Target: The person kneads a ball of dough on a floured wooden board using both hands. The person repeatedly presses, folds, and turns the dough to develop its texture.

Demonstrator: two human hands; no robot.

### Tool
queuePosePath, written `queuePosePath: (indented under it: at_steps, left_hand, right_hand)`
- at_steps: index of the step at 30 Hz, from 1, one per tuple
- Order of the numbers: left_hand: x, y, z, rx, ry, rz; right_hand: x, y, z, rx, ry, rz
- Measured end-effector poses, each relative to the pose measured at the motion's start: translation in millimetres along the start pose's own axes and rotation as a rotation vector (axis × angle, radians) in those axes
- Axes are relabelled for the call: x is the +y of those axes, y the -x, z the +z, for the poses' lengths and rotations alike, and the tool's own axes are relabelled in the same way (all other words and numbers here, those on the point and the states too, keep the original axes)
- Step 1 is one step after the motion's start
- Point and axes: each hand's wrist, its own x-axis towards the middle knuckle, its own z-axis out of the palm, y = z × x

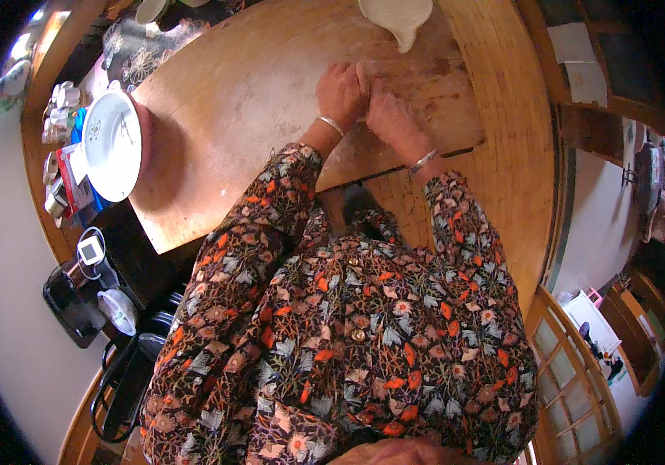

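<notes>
My left hand (341, 93) and my right hand (393, 119) meet over a large wooden board (239, 110). The fingers of both are bent and close together, and the right hand is blurred. Whether anything small sits between the fingers is hidden. Each wrist wears a bracelet. Beyond my hands lies a pale, dough-like mass (396, 14) with a tapered tail pointing towards me, cut off by the top of the view. A whitish, powdery film and darker streaks mark the board's surface.
A white enamel basin (114, 145) stands at the board's left edge. Behind it are jars and cups (65, 96). A black chair (117, 383) and a white device with a cable (91, 250) are at lower left. Wooden floor (501, 145) extends right, towards a glazed door (568, 372).
</notes>
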Motion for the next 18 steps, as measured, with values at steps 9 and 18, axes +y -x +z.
queuePosePath:
  at_steps: [9, 18]
  left_hand:
    - [27, 82, -38, 0.246, 0.221, 0.024]
    - [-10, 17, -12, 0.266, 0.013, -0.022]
  right_hand:
    - [-6, 73, 48, 0.179, -0.012, -0.365]
    - [-28, -2, -15, -0.036, -0.021, -0.06]
